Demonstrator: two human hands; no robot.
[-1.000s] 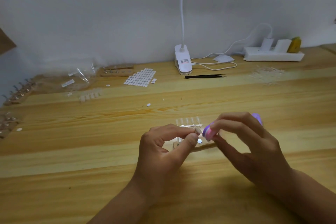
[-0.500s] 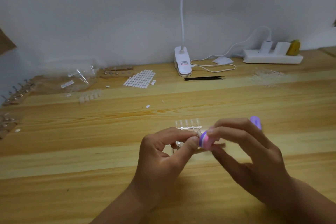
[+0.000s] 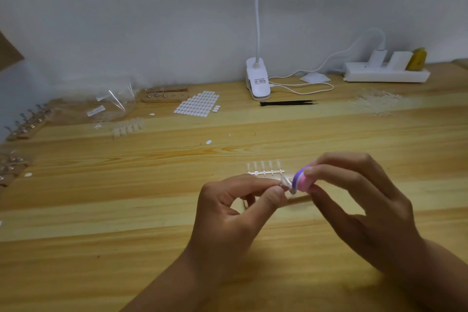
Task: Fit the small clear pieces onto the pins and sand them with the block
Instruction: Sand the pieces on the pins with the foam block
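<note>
The table [image 3: 126,210] is pale, smooth wood with a plain grain and a soft sheen. The block [image 3: 302,180] gripped in the right hand [image 3: 367,205] looks matt, in pink and purple layers. The small clear piece [image 3: 286,182] pinched by the left hand [image 3: 228,213] is glossy, transparent plastic.

Pink-and-purple sanding block [image 3: 302,178], clear piece [image 3: 286,181], black tweezers [image 3: 287,103], white lamp clip [image 3: 257,81], yellow-grained wooden table [image 3: 126,210].

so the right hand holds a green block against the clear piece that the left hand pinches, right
Not quite: the block is pink and purple, not green, as the head view shows. The right hand does hold it against the clear piece that the left hand pinches.
</note>
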